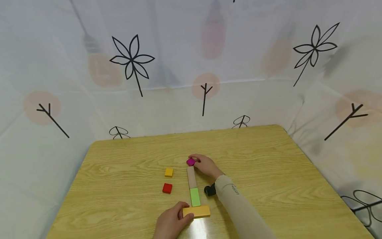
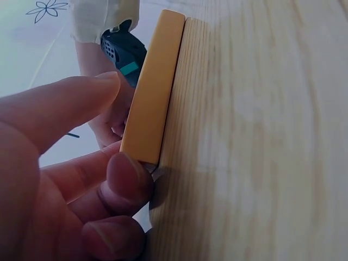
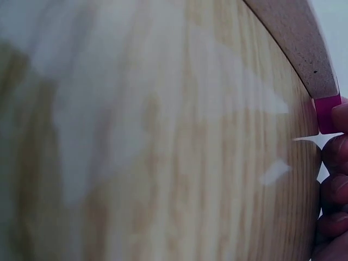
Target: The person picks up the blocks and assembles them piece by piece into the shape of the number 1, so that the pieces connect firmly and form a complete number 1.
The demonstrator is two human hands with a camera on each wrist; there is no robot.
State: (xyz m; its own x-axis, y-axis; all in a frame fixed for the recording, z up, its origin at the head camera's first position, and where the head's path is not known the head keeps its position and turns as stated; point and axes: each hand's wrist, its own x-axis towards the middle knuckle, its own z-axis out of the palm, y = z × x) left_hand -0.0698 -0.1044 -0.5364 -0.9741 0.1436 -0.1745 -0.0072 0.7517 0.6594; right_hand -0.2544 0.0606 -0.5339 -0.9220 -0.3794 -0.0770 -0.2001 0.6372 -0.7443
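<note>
A line of wooden blocks runs away from the person in the head view. Nearest lies a long orange block, set crosswise; my left hand pinches its left end between thumb and fingers. A green block stands against its far side, followed by a pale wood-coloured block. At the far end my right hand grips a small magenta block with its fingertips. In the right wrist view, the magenta block meets the end of the pale block.
Left of the line lie a small yellow block and a red block. A black wrist device sits on the right wrist. Behind the wood-grain table hangs a patterned white cloth.
</note>
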